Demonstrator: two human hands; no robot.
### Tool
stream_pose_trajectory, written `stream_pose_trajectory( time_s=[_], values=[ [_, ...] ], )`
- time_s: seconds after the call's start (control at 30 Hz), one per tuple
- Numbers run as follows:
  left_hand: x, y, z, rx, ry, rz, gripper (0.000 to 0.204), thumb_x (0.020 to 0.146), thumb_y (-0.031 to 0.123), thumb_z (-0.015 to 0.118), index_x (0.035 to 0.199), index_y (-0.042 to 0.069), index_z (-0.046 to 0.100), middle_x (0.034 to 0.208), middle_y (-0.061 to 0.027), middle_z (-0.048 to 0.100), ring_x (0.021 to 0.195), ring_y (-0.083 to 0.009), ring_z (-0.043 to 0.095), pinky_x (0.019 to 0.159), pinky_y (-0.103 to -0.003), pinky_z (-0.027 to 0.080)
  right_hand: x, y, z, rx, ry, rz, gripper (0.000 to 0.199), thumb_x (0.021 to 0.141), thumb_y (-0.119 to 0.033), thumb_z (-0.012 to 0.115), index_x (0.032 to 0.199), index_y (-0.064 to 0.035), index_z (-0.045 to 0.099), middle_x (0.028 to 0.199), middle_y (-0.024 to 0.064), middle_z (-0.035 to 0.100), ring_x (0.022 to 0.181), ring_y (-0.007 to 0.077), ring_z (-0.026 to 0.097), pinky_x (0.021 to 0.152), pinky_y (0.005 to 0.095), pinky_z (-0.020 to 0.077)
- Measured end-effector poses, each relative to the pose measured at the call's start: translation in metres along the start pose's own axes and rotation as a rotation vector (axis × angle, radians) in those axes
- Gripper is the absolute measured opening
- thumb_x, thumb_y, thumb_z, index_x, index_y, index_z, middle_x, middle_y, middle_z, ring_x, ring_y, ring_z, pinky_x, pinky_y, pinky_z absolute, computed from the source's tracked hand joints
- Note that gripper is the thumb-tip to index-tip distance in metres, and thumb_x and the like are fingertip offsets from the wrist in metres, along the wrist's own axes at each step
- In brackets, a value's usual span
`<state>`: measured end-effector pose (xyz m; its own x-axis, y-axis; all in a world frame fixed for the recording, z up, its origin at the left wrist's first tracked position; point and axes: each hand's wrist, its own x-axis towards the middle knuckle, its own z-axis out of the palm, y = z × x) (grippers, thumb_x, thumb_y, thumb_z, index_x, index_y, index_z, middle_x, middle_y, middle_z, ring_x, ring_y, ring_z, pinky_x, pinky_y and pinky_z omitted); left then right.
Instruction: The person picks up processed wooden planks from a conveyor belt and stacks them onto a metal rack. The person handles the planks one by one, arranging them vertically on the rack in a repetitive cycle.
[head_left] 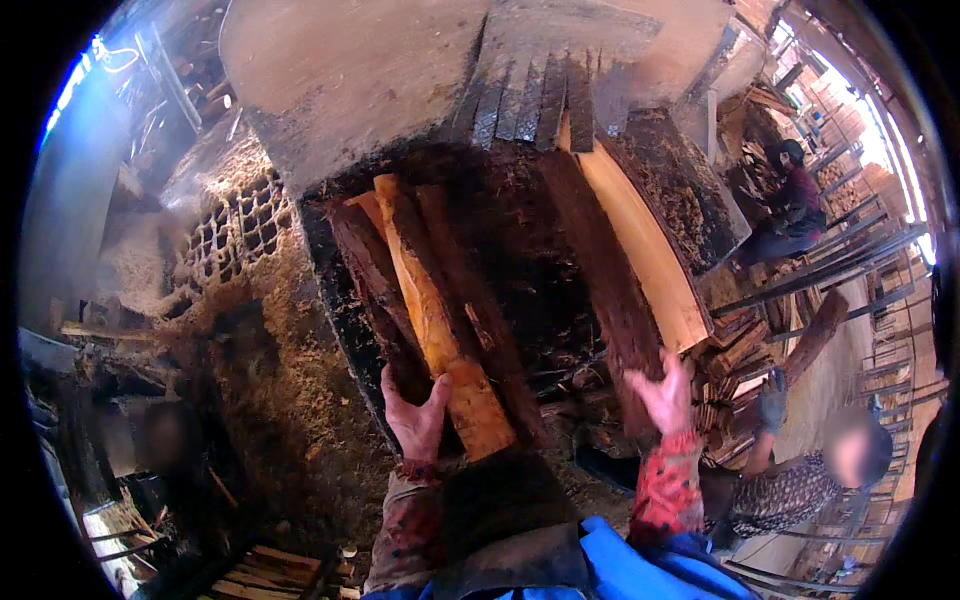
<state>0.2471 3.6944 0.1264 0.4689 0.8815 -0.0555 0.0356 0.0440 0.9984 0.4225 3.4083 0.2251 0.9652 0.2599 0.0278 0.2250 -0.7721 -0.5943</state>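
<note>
My left hand (pixel 416 420) is at the near end of the left group of wood, thumb and fingers apart. Its thumb lies by a yellow-orange split slab (pixel 425 310); the end of a dark bark-covered slab (pixel 372 270) reaches the gap between thumb and fingers. My right hand (pixel 665 396) is spread, fingertips at the near end of a pale sawn slab (pixel 645 250). Its thumb points toward a long bark-covered slab (pixel 600 270) alongside. Another dark slab (pixel 475 310) lies right of the yellow-orange one. All rest on a dark, debris-covered bed (pixel 535 240).
Beyond the wood, dark ridged metal strips (pixel 520 100) run under a large dusty cover (pixel 350 80). A sawdust-caked grid (pixel 235 235) is at left. A co-worker (pixel 790 490) at near right has a gloved hand by a log (pixel 820 330); another person (pixel 790 205) is farther back.
</note>
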Motion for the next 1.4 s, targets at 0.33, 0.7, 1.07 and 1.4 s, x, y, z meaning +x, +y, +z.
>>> stream_pose_trajectory(
  time_s=[0.33,0.7,1.07,1.4],
  values=[
    [0.001,-0.003,0.003,0.026,0.022,0.017,0.077,0.080,0.027,0.077,0.135,-0.007,0.037,0.126,-0.0179,0.054,0.114,-0.0230,0.052,0.098,-0.034,0.041,-0.052,-0.078,0.068,0.453,-0.300,-0.022,0.064,0.076,-0.027,0.078,0.121,0.0074,0.051,0.116,0.0194,0.060,0.104,0.0218,0.059,0.091,0.0359,0.0475],
    [0.005,-0.023,-0.002,-0.062,-0.012,0.034,0.078,0.075,0.024,0.081,0.134,-0.006,0.038,0.126,-0.0152,0.054,0.115,-0.0212,0.051,0.100,-0.033,0.040,0.002,-0.083,0.123,0.027,-0.092,-0.476,0.046,0.078,-0.025,0.074,0.110,0.0040,0.060,0.102,0.0148,0.054,0.095,0.0334,0.056,0.080,0.0400,0.0490],
    [0.000,-0.003,0.006,-0.091,0.064,0.006,0.077,0.073,0.019,0.082,0.132,-0.007,0.040,0.122,-0.0139,0.055,0.111,-0.0205,0.052,0.098,-0.033,0.041,-0.004,-0.050,0.118,-0.319,-0.347,-0.298,0.082,0.071,-0.030,0.078,0.136,0.0007,0.039,0.121,0.0208,0.041,0.115,0.0406,0.041,0.095,0.0471,0.0429],
    [-0.001,-0.006,-0.001,-0.019,0.042,-0.011,0.075,0.074,0.017,0.081,0.132,-0.007,0.040,0.123,-0.0138,0.055,0.113,-0.0197,0.051,0.100,-0.032,0.039,0.031,-0.027,0.097,0.297,-0.434,-0.226,0.077,0.073,-0.030,0.075,0.133,0.0063,0.044,0.129,0.0235,0.052,0.119,0.0300,0.052,0.099,0.0388,0.0425]
  ],
)
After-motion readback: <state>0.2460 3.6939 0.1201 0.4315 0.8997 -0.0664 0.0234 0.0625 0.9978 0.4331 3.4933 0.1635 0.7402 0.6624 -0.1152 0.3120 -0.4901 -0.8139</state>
